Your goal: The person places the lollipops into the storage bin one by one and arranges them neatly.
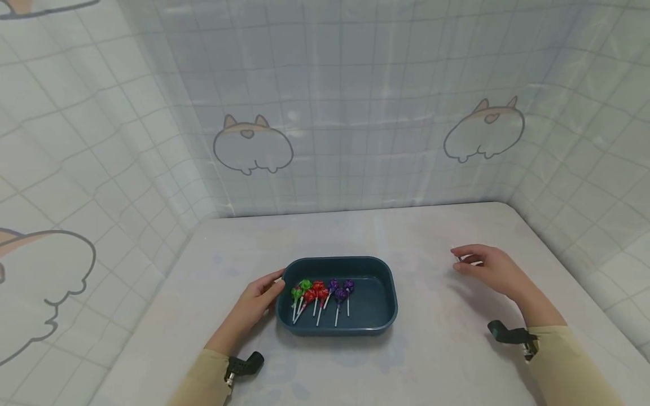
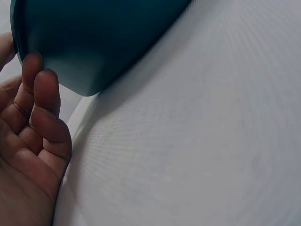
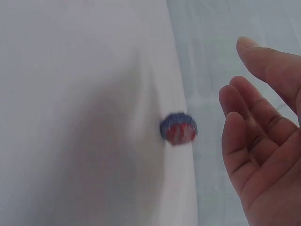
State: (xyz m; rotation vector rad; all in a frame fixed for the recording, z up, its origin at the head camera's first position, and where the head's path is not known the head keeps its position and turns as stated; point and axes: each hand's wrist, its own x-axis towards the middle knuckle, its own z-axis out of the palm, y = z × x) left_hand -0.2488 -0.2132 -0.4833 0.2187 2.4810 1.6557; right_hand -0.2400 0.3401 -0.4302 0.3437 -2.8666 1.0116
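Note:
A dark teal tray [image 1: 370, 299] stands on the table, with several lollipops [image 1: 315, 293] wrapped in green, red and purple in its left half. My left hand [image 1: 257, 296] holds the tray's left edge, thumb at the rim and fingers along the outer wall. In the left wrist view its curled fingers [image 2: 47, 89] overlap the wall. Above the table on the right is my right hand [image 1: 490, 269], thumb and fingers spread apart. A blurred lollipop with a blue and red wrapper [image 3: 178, 128] appears just off its fingertips in the right wrist view, its stick hidden there.
The pale table [image 1: 421, 349] has a back edge along a hanging grid-patterned curtain [image 1: 355, 113]. More of this curtain encloses the left and right sides. Black camera mounts [image 1: 246, 363] sit at both wrists.

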